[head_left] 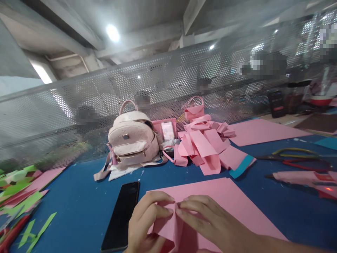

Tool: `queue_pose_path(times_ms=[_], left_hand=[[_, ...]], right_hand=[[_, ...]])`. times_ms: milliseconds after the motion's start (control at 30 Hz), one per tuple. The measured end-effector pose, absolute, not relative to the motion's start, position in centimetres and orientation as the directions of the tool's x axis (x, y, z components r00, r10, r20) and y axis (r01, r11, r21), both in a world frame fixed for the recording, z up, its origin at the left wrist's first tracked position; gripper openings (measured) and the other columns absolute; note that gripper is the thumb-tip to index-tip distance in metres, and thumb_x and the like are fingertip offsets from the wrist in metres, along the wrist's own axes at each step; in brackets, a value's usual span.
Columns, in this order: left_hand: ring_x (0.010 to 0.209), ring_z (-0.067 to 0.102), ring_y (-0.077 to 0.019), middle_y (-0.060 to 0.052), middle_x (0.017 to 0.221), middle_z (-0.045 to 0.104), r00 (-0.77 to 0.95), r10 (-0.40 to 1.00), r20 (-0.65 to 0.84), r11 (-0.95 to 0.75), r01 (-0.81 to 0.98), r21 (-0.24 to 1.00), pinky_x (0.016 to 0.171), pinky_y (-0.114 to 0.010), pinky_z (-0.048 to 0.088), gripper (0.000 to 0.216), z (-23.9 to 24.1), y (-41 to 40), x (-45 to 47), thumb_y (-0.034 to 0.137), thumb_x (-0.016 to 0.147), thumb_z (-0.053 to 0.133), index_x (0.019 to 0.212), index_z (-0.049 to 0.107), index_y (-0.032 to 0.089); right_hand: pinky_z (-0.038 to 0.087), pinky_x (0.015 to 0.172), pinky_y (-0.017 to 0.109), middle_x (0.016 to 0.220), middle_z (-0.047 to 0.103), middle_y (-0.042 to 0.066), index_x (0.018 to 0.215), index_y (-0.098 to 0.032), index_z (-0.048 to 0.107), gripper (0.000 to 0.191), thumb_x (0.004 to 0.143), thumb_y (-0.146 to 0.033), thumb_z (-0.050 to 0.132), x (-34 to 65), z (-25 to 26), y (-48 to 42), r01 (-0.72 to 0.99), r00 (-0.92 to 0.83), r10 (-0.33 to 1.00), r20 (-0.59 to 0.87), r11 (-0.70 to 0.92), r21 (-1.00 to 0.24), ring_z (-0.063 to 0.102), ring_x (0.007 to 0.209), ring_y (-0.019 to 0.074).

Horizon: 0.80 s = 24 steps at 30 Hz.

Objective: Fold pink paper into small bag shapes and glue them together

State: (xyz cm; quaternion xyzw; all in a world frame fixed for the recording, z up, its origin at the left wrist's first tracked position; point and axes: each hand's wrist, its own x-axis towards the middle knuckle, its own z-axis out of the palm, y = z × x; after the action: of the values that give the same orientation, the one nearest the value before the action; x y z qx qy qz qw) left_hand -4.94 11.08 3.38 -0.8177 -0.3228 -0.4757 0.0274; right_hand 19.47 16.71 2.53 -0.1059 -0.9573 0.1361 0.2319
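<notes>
Two pinches meet: your left hand (145, 218) and right hand (212, 218) nip the folded pink paper piece (166, 225). Its crease runs toward you between them, over the flat pink paper sheet (226, 191).

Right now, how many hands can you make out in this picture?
2: the left hand grips the folded pink paper from the left, and the right hand pinches it from the right. Other people's hands may be hidden behind the perforated screen.
</notes>
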Motion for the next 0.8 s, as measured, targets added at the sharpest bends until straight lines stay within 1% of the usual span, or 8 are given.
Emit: queue_pose_path(times_ms=[133, 167, 233, 300, 400, 500, 700, 800], left_hand=[[0.088, 0.071, -0.0206, -0.012, 0.098, 0.071, 0.313, 0.431, 0.846, -0.802, 0.563, 0.201, 0.073, -0.031, 0.061, 0.006, 3.9, 11.3, -4.3, 0.018, 0.091, 0.058, 0.096, 0.059, 0.016], [0.086, 0.072, -0.02, -0.011, 0.096, 0.072, 0.304, 0.414, 0.858, -0.802, 0.567, 0.186, 0.072, -0.03, 0.061, 0.008, 4.2, 11.3, -4.1, 0.023, 0.094, 0.057, 0.095, 0.059, 0.016], [0.083, 0.072, -0.0199, -0.011, 0.093, 0.072, 0.298, 0.397, 0.868, -0.804, 0.57, 0.172, 0.07, -0.03, 0.061, 0.018, 4.6, 11.3, -3.8, 0.033, 0.099, 0.055, 0.094, 0.06, 0.016], [0.082, 0.072, -0.0205, -0.012, 0.091, 0.072, 0.305, 0.39, 0.869, -0.809, 0.565, 0.164, 0.069, -0.03, 0.061, 0.023, 4.9, 11.3, -3.6, 0.037, 0.1, 0.053, 0.094, 0.06, 0.016], [0.081, 0.073, -0.0212, -0.012, 0.091, 0.073, 0.295, 0.393, 0.871, -0.803, 0.572, 0.169, 0.068, -0.031, 0.062, 0.018, 4.9, 11.3, -3.6, 0.032, 0.099, 0.055, 0.093, 0.061, 0.017], [0.081, 0.073, -0.0211, -0.012, 0.09, 0.073, 0.282, 0.399, 0.873, -0.796, 0.578, 0.177, 0.067, -0.031, 0.061, 0.017, 4.6, 11.2, -3.7, 0.033, 0.098, 0.057, 0.093, 0.061, 0.017], [0.087, 0.072, -0.0231, -0.014, 0.096, 0.072, 0.313, 0.439, 0.842, -0.802, 0.559, 0.211, 0.072, -0.033, 0.062, 0.02, 4.0, 11.1, -4.2, 0.036, 0.097, 0.059, 0.097, 0.061, 0.016], [0.085, 0.072, -0.0214, -0.013, 0.094, 0.072, 0.305, 0.427, 0.851, -0.803, 0.561, 0.202, 0.071, -0.032, 0.062, 0.017, 4.3, 11.1, -4.1, 0.031, 0.099, 0.056, 0.095, 0.061, 0.016]], right_hand=[[0.042, 0.114, 0.041, 0.143, 0.056, 0.012, 0.156, -0.021, 0.033, 0.062, 0.1, -0.036, 0.056, 19.5, 2.3, 16.7, 0.142, -0.872, 0.266, 0.411, 0.941, -0.308, 0.047, 0.135, 0.0255], [0.041, 0.114, 0.041, 0.144, 0.055, 0.012, 0.157, -0.021, 0.032, 0.063, 0.1, -0.035, 0.056, 19.5, 2.2, 16.7, 0.139, -0.872, 0.262, 0.414, 0.943, -0.303, 0.047, 0.135, 0.0255], [0.041, 0.115, 0.04, 0.144, 0.055, 0.012, 0.157, -0.021, 0.031, 0.063, 0.1, -0.035, 0.056, 19.5, 2.1, 16.8, 0.133, -0.871, 0.255, 0.42, 0.945, -0.298, 0.047, 0.136, 0.025], [0.041, 0.115, 0.04, 0.145, 0.054, 0.012, 0.157, -0.021, 0.032, 0.062, 0.101, -0.037, 0.055, 19.6, 2.1, 16.8, 0.134, -0.869, 0.257, 0.423, 0.945, -0.299, 0.046, 0.136, 0.025], [0.042, 0.114, 0.04, 0.144, 0.055, 0.012, 0.158, -0.023, 0.031, 0.063, 0.101, -0.038, 0.055, 19.6, 2.1, 16.8, 0.136, -0.871, 0.26, 0.417, 0.943, -0.304, 0.047, 0.136, 0.0255], [0.042, 0.114, 0.04, 0.145, 0.055, 0.011, 0.159, -0.024, 0.027, 0.066, 0.101, -0.038, 0.056, 19.7, 2.0, 16.8, 0.128, -0.871, 0.252, 0.422, 0.945, -0.301, 0.048, 0.135, 0.025], [0.041, 0.115, 0.04, 0.143, 0.056, 0.011, 0.159, -0.026, 0.028, 0.067, 0.1, -0.036, 0.057, 19.8, 1.8, 16.8, 0.137, -0.86, 0.256, 0.441, 0.949, -0.283, 0.049, 0.135, 0.0249], [0.043, 0.113, 0.04, 0.145, 0.054, 0.011, 0.16, -0.026, 0.025, 0.068, 0.1, -0.035, 0.056, 19.8, 1.9, 16.8, 0.132, -0.863, 0.247, 0.44, 0.952, -0.276, 0.047, 0.136, 0.0247]])
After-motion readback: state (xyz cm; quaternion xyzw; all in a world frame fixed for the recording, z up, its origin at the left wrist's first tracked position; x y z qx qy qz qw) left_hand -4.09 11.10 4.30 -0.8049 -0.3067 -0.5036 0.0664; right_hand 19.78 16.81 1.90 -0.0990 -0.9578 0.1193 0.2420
